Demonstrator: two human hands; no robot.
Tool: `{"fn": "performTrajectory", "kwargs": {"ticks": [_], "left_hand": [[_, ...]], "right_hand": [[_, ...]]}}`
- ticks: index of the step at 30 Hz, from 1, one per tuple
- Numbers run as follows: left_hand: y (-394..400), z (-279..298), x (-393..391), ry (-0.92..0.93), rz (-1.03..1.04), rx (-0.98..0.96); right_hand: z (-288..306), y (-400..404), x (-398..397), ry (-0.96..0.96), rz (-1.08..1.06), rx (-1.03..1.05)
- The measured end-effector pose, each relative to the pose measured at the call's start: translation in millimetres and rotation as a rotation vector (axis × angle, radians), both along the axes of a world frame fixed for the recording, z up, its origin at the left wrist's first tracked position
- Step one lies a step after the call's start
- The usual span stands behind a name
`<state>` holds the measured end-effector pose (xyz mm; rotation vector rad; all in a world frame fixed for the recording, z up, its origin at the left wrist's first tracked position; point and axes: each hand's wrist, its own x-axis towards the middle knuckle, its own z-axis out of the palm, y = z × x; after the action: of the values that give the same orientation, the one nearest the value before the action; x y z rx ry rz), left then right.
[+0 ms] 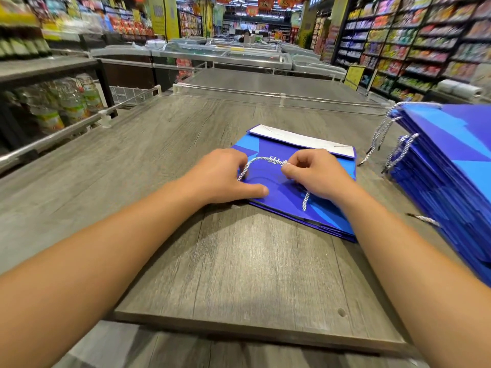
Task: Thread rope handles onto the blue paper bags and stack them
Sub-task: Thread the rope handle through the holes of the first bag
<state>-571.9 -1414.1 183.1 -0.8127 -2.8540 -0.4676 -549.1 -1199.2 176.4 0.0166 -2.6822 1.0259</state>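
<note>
Rope, twisted white and silver (263, 161), arches over the flat blue paper bag (316, 208) lying on the grey wood-grain tabletop (225, 261) in front of me. My right hand (316, 173) pinches the cord between thumb and curled fingers near the bag's middle, a loose end trailing toward me. My left hand (223, 176) rests on the bag's left edge, thumb flat, fingers curled at the rope's other end; whether they grip it, I cannot tell. To my right sits the stack of blue bags with handles (446, 166).
</note>
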Motion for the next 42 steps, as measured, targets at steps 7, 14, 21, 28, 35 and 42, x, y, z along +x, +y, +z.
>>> {"fn": "performTrajectory", "kwargs": {"ticks": [7,14,21,28,35,42], "left_hand": [[-1,2,3,-0.178,-0.056,-0.167],[-2,3,1,-0.18,-0.061,-0.184],[-3,6,6,-0.161,-0.068,-0.21],[-5,12,17,-0.154,-0.081,-0.22],[-7,12,16,-0.171,-0.11,-0.193],[-7,11,15,-0.16,-0.115,-0.206]], "right_hand": [[7,9,0,0.078,-0.161,-0.219],[13,7,-4,0.226,-0.315,-0.337],[2,12,0,-0.082,-0.214,0.006],[7,1,5,-0.119,0.063,0.264],[10,-10,-1,0.12,-0.103,-0.093],[1,-4,-6,0.2,-0.149,0.075]]}}
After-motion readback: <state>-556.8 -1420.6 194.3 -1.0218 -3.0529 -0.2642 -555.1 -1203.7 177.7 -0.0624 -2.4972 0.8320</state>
